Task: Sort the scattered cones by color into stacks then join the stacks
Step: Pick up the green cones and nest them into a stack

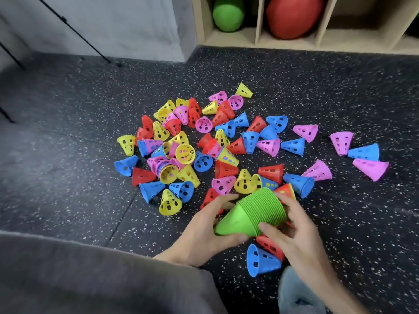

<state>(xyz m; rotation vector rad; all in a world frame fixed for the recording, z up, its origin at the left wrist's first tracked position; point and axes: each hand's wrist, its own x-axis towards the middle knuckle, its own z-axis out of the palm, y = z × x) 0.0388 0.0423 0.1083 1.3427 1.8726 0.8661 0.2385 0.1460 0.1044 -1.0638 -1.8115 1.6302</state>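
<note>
Both hands clamp the green cone stack [254, 214]: your left hand [204, 230] cups its narrow tip, your right hand [292, 230] wraps the wide, ribbed end. You hold the stack tilted just above the near edge of the scattered pile [204, 146] of red, blue, yellow and pink cones on the speckled floor [68, 155]. Judging by the grip, squeeze the stack lengthwise so the cones seat evenly, then set it down beside the pile, clear of loose cones.
</note>
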